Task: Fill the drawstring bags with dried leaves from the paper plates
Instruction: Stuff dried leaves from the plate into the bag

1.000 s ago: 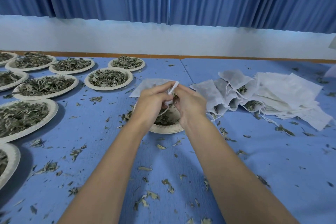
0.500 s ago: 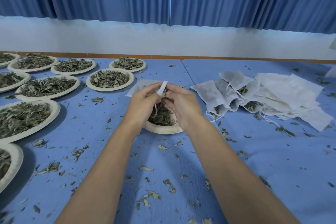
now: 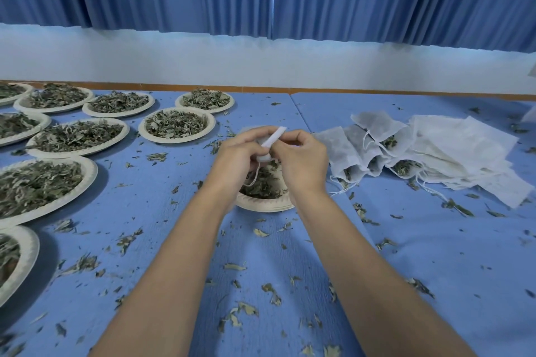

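Both my hands meet above a paper plate [image 3: 265,206] that holds dried leaves. Between them is a white drawstring bag [image 3: 272,139]; only its top edge shows above the fingers. My left hand [image 3: 239,155] grips it from the left and my right hand [image 3: 301,158] pinches it from the right. A thin white string hangs from the bag over the plate's leaves [image 3: 261,182]. Most of the bag is hidden behind my hands.
Several paper plates of dried leaves [image 3: 177,124] cover the left of the blue table [image 3: 435,255]. Filled bags [image 3: 374,148] and a pile of flat empty bags [image 3: 464,159] lie to the right. Loose leaf bits are scattered across the table. A blue curtain hangs behind.
The bag's flat body that showed behind my left hand a second ago is now hidden behind my fingers. Both hands stay closed on the bag over the plate.
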`<state>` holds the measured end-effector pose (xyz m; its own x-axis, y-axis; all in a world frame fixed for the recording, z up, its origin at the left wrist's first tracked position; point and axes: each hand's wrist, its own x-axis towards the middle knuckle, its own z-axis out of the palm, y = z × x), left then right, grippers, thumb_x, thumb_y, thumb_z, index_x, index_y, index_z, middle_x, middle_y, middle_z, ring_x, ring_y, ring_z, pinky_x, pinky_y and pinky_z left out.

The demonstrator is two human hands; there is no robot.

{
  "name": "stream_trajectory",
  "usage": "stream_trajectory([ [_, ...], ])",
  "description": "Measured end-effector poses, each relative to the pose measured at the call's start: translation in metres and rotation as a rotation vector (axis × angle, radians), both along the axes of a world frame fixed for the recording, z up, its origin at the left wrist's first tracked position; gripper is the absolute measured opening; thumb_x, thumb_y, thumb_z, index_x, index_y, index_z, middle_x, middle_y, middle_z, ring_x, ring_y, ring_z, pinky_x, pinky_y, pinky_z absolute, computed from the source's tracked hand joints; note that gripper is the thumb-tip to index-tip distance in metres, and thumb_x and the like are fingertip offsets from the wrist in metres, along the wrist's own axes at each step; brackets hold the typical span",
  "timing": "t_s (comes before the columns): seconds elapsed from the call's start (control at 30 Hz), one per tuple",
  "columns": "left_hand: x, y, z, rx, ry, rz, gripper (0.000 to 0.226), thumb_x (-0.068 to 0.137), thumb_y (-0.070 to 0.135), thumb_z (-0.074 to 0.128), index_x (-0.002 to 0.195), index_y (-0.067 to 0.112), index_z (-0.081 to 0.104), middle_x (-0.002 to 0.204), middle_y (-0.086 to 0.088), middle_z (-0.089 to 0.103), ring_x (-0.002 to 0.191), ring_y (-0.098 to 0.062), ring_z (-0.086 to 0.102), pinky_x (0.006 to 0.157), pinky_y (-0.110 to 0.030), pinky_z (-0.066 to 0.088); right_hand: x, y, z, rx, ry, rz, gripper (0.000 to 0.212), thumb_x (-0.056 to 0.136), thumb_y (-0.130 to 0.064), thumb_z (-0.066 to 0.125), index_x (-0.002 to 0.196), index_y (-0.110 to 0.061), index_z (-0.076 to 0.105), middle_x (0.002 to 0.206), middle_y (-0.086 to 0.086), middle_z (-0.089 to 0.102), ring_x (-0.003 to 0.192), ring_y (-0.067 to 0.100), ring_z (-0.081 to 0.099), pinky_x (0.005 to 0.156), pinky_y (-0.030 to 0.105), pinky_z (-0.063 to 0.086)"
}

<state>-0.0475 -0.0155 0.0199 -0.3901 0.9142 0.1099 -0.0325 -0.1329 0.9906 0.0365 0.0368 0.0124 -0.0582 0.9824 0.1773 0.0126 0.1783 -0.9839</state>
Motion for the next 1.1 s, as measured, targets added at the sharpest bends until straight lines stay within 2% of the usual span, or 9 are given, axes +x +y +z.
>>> stream_trajectory([
  [0.07, -0.001, 0.000, 0.000, 0.003, 0.017, -0.012, 0.044, 0.083, -0.007, 0.043, 0.092, 0.022, 0.075, 0.083, -0.001, 0.069, 0.075, -0.013, 0.061, 0.091, -0.040, 0.050, 0.000, 0.002, -0.002, 0.061, -0.049, -0.033, 0.019, 0.074, -0.014, 0.072, 0.062, -0.024, 0.063, 0.074, 0.000, 0.066, 0.065, 0.010, 0.056, 0.064, 0.027, 0.047],
  [0.17, -0.002, -0.001, -0.001, -0.007, 0.043, -0.021, 0.043, 0.082, -0.006, 0.043, 0.095, 0.019, 0.075, 0.094, -0.006, 0.072, 0.082, -0.015, 0.063, 0.095, -0.038, 0.049, 0.002, 0.007, -0.004, 0.142, -0.192, -0.090, 0.021, 0.076, -0.021, 0.073, 0.064, -0.030, 0.058, 0.083, -0.009, 0.046, 0.070, 0.002, 0.047, 0.055, 0.010, 0.036],
  [0.27, -0.002, -0.001, -0.001, 0.000, 0.007, -0.060, 0.043, 0.082, -0.006, 0.042, 0.093, 0.018, 0.075, 0.094, -0.004, 0.073, 0.082, -0.012, 0.066, 0.086, -0.031, 0.052, 0.001, 0.010, -0.007, 0.141, -0.159, -0.116, 0.026, 0.079, -0.017, 0.070, 0.070, -0.027, 0.048, 0.086, -0.012, 0.036, 0.071, -0.009, 0.045, 0.057, 0.006, 0.036],
  [0.37, -0.004, -0.002, 0.004, 0.030, -0.040, -0.094, 0.042, 0.081, -0.008, 0.041, 0.078, 0.016, 0.076, 0.086, 0.000, 0.074, 0.078, -0.009, 0.068, 0.068, -0.018, 0.052, 0.002, 0.013, -0.010, 0.036, -0.041, -0.107, 0.029, 0.076, -0.017, 0.071, 0.077, -0.025, 0.043, 0.090, -0.006, 0.047, 0.075, 0.006, 0.050, 0.066, 0.017, 0.042],
  [0.57, -0.002, -0.003, 0.009, 0.041, 0.006, -0.138, 0.048, 0.078, -0.008, 0.038, 0.053, 0.016, 0.071, 0.070, 0.002, 0.070, 0.071, -0.009, 0.066, 0.067, -0.022, 0.054, 0.002, 0.015, -0.010, -0.006, -0.031, 0.003, 0.023, 0.080, -0.010, 0.068, 0.070, -0.022, 0.051, 0.066, -0.006, 0.055, 0.060, 0.009, 0.051, 0.063, 0.031, 0.046],
  [0.67, -0.005, -0.004, 0.009, 0.067, -0.032, -0.029, 0.037, 0.081, -0.006, 0.038, 0.062, 0.011, 0.065, 0.067, 0.002, 0.065, 0.067, -0.011, 0.063, 0.068, -0.028, 0.055, 0.001, 0.014, -0.005, 0.000, -0.019, 0.025, 0.025, 0.079, -0.014, 0.069, 0.066, -0.022, 0.049, 0.065, -0.007, 0.052, 0.059, 0.009, 0.048, 0.061, 0.030, 0.041],
  [0.83, -0.010, -0.005, 0.012, 0.127, -0.099, 0.151, 0.018, 0.088, -0.003, 0.050, 0.092, 0.014, 0.052, 0.066, 0.005, 0.056, 0.052, -0.004, 0.059, 0.052, -0.020, 0.051, -0.002, 0.007, 0.003, -0.014, 0.022, 0.148, 0.021, 0.082, -0.021, 0.071, 0.075, -0.014, 0.052, 0.079, 0.009, 0.060, 0.078, 0.030, 0.064, 0.084, 0.053, 0.052],
  [0.93, -0.017, -0.005, 0.011, 0.162, -0.035, 0.193, 0.027, 0.087, -0.004, 0.057, 0.107, 0.013, 0.047, 0.060, 0.008, 0.059, 0.053, -0.003, 0.060, 0.052, -0.017, 0.049, -0.001, 0.004, 0.007, -0.085, 0.121, 0.329, 0.017, 0.087, -0.018, 0.066, 0.081, -0.011, 0.052, 0.078, 0.003, 0.057, 0.070, 0.012, 0.065, 0.085, 0.039, 0.056],
  [1.1, -0.022, -0.005, 0.003, 0.124, 0.154, 0.337, 0.028, 0.084, -0.005, 0.061, 0.089, 0.021, 0.053, 0.083, -0.009, 0.057, 0.060, -0.005, 0.057, 0.052, -0.013, 0.049, 0.000, 0.002, 0.006, -0.092, 0.216, 0.420, 0.018, 0.088, -0.004, 0.063, 0.078, -0.011, 0.050, 0.085, 0.009, 0.054, 0.070, 0.009, 0.061, 0.074, 0.021, 0.057],
])
